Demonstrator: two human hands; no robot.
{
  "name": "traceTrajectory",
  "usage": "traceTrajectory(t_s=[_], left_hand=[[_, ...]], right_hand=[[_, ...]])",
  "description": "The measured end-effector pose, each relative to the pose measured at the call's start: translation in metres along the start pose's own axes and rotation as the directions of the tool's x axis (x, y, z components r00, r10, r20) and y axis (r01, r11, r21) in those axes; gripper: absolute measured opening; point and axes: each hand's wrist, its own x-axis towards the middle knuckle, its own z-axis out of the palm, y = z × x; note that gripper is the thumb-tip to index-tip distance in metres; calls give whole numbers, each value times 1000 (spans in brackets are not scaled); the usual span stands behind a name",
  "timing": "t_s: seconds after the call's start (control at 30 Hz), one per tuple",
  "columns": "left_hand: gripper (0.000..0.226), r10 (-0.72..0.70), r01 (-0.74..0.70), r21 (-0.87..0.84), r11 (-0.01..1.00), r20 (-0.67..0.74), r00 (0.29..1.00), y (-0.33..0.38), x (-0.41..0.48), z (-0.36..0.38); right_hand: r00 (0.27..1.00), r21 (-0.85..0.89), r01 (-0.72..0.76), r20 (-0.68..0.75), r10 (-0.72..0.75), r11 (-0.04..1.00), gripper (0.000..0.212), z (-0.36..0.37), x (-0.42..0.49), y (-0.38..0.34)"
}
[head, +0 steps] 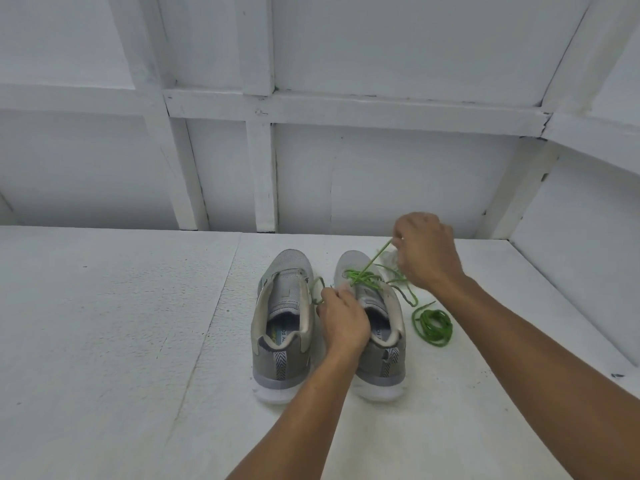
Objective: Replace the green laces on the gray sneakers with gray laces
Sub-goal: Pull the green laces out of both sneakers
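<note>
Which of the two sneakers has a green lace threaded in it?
The right sneaker: a green lace crosses its front. The left sneaker shows none threaded.

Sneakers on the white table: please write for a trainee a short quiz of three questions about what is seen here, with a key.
1. True or false: the left sneaker shows no green lace across its tongue.
2. Where does the coiled lace lie? A) inside the left sneaker. B) on the table, to the right of the right sneaker. C) at the far left edge of the table.
3. What do the fingers of the right hand pinch?

Key
1. True.
2. B.
3. A strand of the green lace threaded on the right sneaker, drawn up taut above its toe.
</note>
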Motion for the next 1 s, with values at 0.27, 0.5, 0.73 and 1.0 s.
traceTrajectory(t_s=[0.27,0.5,0.73,1.0], left_hand=[[40,-46,47,-43,998,15,999,-3,0,2],[40,-56,57,-40,998,32,998,-4,1,1],[40,-34,35,-38,999,39,999,-2,-1,-1],[40,-25,25,-45,999,11,1000,-7,4,3]], right_hand=[[944,137,206,235,-233,969,30,12,-16,-26],[938,82,235,241,-248,968,15,16,-11,-24],[998,144,13,57,-21,990,24,1,4,-3],[917,193,234,282,-282,953,25,16,-21,-41]])
